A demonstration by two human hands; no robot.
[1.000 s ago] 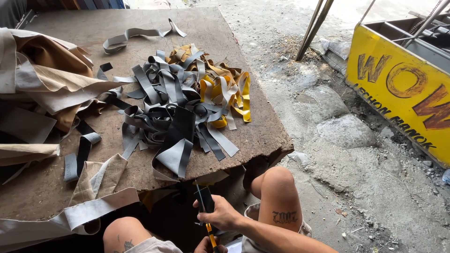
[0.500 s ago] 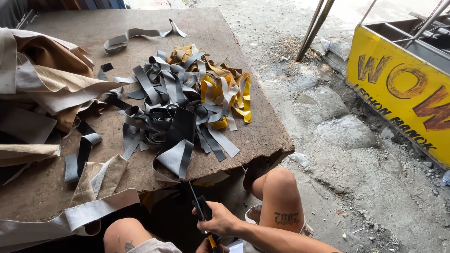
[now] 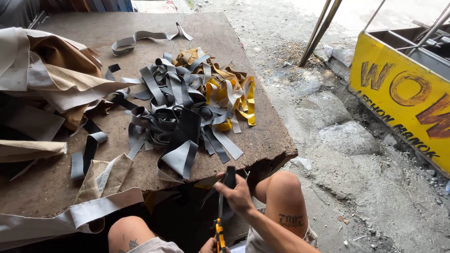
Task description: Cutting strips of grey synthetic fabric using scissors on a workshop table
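Note:
My right hand [image 3: 238,196] is closed on a dark grey strip [image 3: 229,179] and holds it upright just below the front edge of the wooden table [image 3: 267,140], between my knees. Only a sliver of my left hand [image 3: 207,245] shows at the bottom edge, wrapped around a yellow-handled cutting tool [image 3: 219,233]. The tool's blade points up along the strip. A heap of grey and black strips [image 3: 173,110] lies in the middle of the table. Yellow and tan strips [image 3: 232,91] are tangled into its right side.
Beige and brown fabric sheets [image 3: 51,84] cover the table's left side. One long pale strip [image 3: 79,213] hangs over the front left edge. To the right are rough stony ground [image 3: 349,138], a yellow painted board [image 3: 398,93] and leaning poles [image 3: 321,30].
My right hand has risen a little and shifted right with the dark strip. The yellow-handled tool stays low between my knees.

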